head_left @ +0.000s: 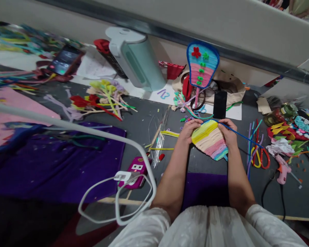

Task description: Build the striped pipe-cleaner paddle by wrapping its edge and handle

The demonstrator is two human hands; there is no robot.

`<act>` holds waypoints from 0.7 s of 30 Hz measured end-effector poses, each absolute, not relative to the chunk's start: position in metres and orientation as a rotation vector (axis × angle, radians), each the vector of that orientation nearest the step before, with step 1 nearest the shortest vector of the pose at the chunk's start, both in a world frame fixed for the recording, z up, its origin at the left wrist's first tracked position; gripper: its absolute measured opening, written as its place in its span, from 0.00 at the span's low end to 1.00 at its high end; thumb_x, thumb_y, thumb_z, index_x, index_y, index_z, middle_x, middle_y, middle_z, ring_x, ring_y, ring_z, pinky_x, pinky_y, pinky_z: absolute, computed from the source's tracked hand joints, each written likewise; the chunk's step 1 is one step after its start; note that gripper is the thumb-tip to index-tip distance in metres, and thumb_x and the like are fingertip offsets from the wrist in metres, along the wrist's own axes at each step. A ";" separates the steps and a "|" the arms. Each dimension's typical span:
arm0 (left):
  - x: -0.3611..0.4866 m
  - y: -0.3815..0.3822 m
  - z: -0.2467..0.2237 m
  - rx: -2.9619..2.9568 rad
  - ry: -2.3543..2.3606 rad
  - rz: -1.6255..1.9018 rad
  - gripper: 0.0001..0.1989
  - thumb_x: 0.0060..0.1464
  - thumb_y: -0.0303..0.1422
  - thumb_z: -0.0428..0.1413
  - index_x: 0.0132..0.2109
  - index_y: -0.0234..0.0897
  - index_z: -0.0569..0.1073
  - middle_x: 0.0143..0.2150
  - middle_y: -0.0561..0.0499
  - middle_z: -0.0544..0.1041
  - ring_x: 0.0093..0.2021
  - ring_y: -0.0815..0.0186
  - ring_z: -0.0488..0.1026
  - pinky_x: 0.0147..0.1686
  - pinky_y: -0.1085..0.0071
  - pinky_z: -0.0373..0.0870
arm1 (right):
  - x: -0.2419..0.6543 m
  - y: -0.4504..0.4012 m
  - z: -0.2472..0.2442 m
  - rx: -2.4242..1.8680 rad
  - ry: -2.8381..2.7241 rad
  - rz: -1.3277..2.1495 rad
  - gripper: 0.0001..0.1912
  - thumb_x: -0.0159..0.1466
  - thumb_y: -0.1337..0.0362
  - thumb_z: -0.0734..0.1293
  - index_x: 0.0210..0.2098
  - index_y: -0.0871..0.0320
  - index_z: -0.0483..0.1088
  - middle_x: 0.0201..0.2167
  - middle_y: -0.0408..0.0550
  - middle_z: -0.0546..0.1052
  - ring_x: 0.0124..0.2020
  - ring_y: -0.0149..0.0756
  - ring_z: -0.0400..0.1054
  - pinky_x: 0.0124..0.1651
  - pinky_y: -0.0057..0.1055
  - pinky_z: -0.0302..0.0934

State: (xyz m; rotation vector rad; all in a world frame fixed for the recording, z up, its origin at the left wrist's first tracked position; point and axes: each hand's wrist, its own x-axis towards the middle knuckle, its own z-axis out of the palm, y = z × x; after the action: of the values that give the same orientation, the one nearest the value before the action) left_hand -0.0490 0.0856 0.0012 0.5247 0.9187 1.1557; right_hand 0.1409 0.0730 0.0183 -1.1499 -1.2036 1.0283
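A striped, fan-shaped craft piece in yellow, cream, pink and blue is held between my two hands over the grey table. My left hand is closed on its upper left edge. On the upper right edge my right hand pinches the piece together with a blue pipe cleaner, which lies along the top rim and sticks out to the right. Beyond my hands stands a finished-looking blue and pink fan with a red flower and green bits on it.
Scissors, a pink glue gun and a glass jar are on the right. A purple power strip with a white cable, a kettle, pipe-cleaner flowers and purple cloth are on the left.
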 end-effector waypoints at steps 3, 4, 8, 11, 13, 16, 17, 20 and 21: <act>-0.049 0.085 0.002 0.540 0.913 1.156 0.10 0.31 0.27 0.62 0.28 0.34 0.76 0.21 0.54 0.73 0.21 0.71 0.66 0.25 0.74 0.60 | 0.140 0.072 0.022 -1.173 -1.205 0.998 0.12 0.53 0.55 0.71 0.33 0.55 0.74 0.30 0.43 0.76 0.32 0.34 0.69 0.37 0.30 0.64; -0.049 0.085 0.002 0.544 0.913 1.155 0.10 0.31 0.28 0.62 0.28 0.34 0.76 0.21 0.54 0.73 0.21 0.71 0.66 0.25 0.74 0.60 | 0.139 0.072 0.023 -1.174 -1.201 0.984 0.12 0.53 0.55 0.71 0.33 0.55 0.74 0.30 0.43 0.76 0.32 0.34 0.69 0.38 0.30 0.64; -0.049 0.085 0.003 0.551 0.925 1.147 0.10 0.30 0.28 0.62 0.28 0.34 0.76 0.20 0.55 0.72 0.20 0.71 0.65 0.24 0.74 0.58 | 0.139 0.072 0.022 -1.140 -1.179 0.976 0.09 0.54 0.57 0.71 0.32 0.54 0.75 0.30 0.42 0.77 0.32 0.34 0.70 0.37 0.30 0.64; -0.050 0.085 0.003 0.558 0.929 1.148 0.10 0.30 0.28 0.62 0.28 0.34 0.76 0.20 0.55 0.71 0.20 0.71 0.65 0.24 0.74 0.58 | 0.141 0.073 0.019 -1.096 -1.182 1.009 0.08 0.53 0.59 0.72 0.32 0.54 0.76 0.30 0.42 0.77 0.31 0.33 0.70 0.37 0.30 0.64; -0.050 0.085 0.002 0.561 0.926 1.145 0.11 0.30 0.28 0.62 0.28 0.34 0.76 0.20 0.55 0.72 0.20 0.72 0.65 0.24 0.74 0.58 | 0.145 0.074 0.018 -1.080 -1.199 1.037 0.08 0.52 0.60 0.72 0.32 0.54 0.76 0.30 0.42 0.77 0.32 0.33 0.70 0.38 0.30 0.64; -0.050 0.085 0.001 0.559 0.924 1.142 0.11 0.30 0.28 0.62 0.29 0.34 0.76 0.20 0.55 0.72 0.20 0.72 0.65 0.23 0.75 0.59 | 0.150 0.073 0.020 -1.087 -1.257 1.068 0.08 0.53 0.59 0.72 0.32 0.55 0.76 0.30 0.43 0.77 0.33 0.34 0.71 0.39 0.30 0.64; -0.051 0.085 0.000 0.557 0.924 1.141 0.11 0.30 0.28 0.62 0.29 0.34 0.76 0.20 0.55 0.72 0.20 0.72 0.66 0.23 0.75 0.59 | 0.152 0.072 0.021 -1.092 -1.284 1.069 0.09 0.54 0.58 0.71 0.32 0.55 0.76 0.31 0.43 0.77 0.34 0.35 0.71 0.39 0.31 0.64; -0.051 0.085 0.000 0.557 0.921 1.130 0.11 0.31 0.28 0.62 0.29 0.34 0.76 0.20 0.54 0.72 0.20 0.71 0.66 0.23 0.75 0.60 | 0.158 0.071 0.027 -1.078 -1.373 1.081 0.11 0.58 0.54 0.68 0.33 0.54 0.77 0.34 0.45 0.78 0.39 0.37 0.71 0.44 0.33 0.64; -0.051 0.085 0.000 0.558 0.920 1.126 0.10 0.31 0.28 0.62 0.28 0.34 0.76 0.20 0.54 0.72 0.20 0.71 0.66 0.23 0.75 0.60 | 0.159 0.071 0.028 -1.061 -1.401 1.089 0.12 0.59 0.53 0.67 0.33 0.54 0.77 0.35 0.46 0.78 0.40 0.38 0.71 0.45 0.33 0.64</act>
State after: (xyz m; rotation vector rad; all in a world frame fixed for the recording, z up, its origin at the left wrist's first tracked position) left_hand -0.0510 0.0851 0.0005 0.5577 0.9204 1.1259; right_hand 0.1590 0.0707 0.0285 -1.0614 -1.4007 1.0891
